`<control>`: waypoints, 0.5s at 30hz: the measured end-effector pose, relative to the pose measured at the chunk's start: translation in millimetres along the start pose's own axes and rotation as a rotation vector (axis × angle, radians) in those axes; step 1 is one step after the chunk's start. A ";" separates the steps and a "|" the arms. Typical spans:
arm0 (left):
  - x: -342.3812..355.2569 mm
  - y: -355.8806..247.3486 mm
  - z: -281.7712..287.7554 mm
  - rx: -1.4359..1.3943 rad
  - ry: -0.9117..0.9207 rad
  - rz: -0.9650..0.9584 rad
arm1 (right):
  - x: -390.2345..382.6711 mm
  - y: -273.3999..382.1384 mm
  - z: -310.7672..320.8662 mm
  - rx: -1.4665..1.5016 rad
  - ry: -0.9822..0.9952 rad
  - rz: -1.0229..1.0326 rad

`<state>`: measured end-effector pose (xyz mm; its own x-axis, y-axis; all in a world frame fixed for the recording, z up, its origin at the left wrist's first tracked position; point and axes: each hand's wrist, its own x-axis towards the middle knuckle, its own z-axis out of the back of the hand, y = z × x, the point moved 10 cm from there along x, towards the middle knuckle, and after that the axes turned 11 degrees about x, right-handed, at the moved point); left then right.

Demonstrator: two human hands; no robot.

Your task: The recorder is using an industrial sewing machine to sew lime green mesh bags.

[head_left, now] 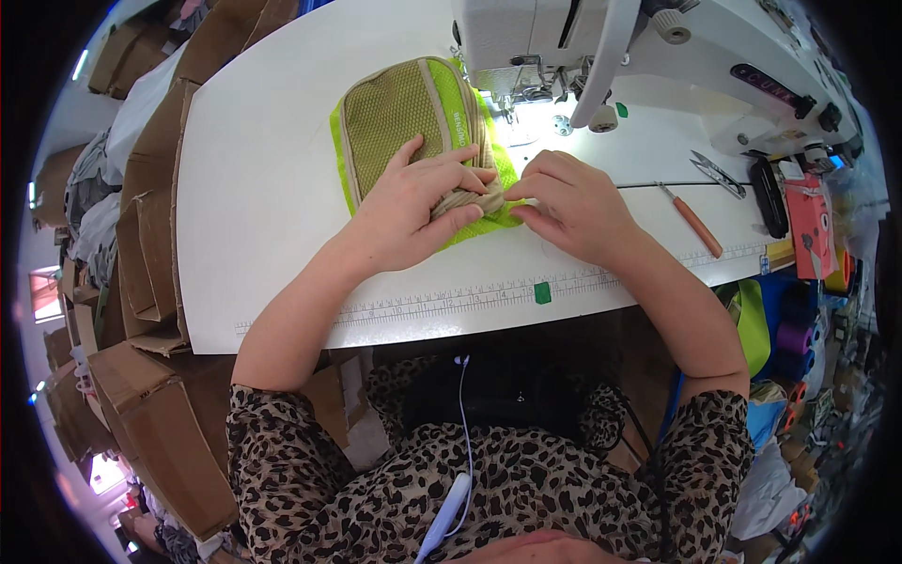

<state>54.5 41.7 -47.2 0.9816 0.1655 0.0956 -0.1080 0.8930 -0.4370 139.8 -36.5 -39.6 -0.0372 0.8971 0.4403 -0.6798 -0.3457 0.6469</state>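
An olive mesh pouch piece (393, 108) with beige binding, a zip and bright lime edges lies on the white table, left of the sewing machine's needle area. My left hand (420, 193) rests over its lower part. Some of its fingers spread across the mesh, while the thumb and forefinger hold a bunched beige fold at the near right corner. My right hand (573, 207) pinches the same corner from the right, thumb and forefinger close together. What lies between those fingertips is mostly hidden.
The sewing machine (526, 47) stands at the back, its lamp lit. To the right lie an orange-handled awl (693, 226), thread snips (719, 174), a black case (769, 197) and a pink box (810, 226). A ruler strip (479, 299) runs along the near edge; cardboard boxes (155, 432) crowd the left.
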 end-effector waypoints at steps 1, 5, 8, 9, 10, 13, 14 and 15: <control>0.1 1.5 0.9 -0.033 -0.009 0.018 | 0.6 0.0 -1.6 -0.001 -0.003 -0.001; 1.6 2.5 0.6 -0.045 0.017 0.037 | 2.5 7.7 -3.0 -0.096 -0.066 0.083; 1.1 4.2 -0.3 -0.062 0.019 0.048 | 2.3 9.1 -3.9 -0.129 -0.096 0.112; 1.7 3.3 -0.3 -0.048 0.019 0.040 | 2.1 10.4 -3.9 -0.144 -0.101 0.131; 2.0 2.1 -0.3 -0.034 0.020 0.031 | 2.1 10.4 -4.0 -0.145 -0.102 0.129; 2.0 0.5 0.0 -0.032 0.029 0.047 | 2.7 12.8 -4.3 -0.172 -0.114 0.146; 1.5 -1.1 -0.6 -0.033 0.030 0.045 | 3.6 14.1 -4.4 -0.167 -0.116 0.158; 1.1 -5.4 2.0 0.018 -0.003 0.023 | 3.9 15.3 -4.3 -0.163 -0.117 0.168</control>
<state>55.8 37.9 -42.9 0.9782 0.1878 0.0887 -0.1337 0.8964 -0.4226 126.1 -37.1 -30.7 -0.0810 0.7897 0.6081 -0.7807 -0.4296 0.4538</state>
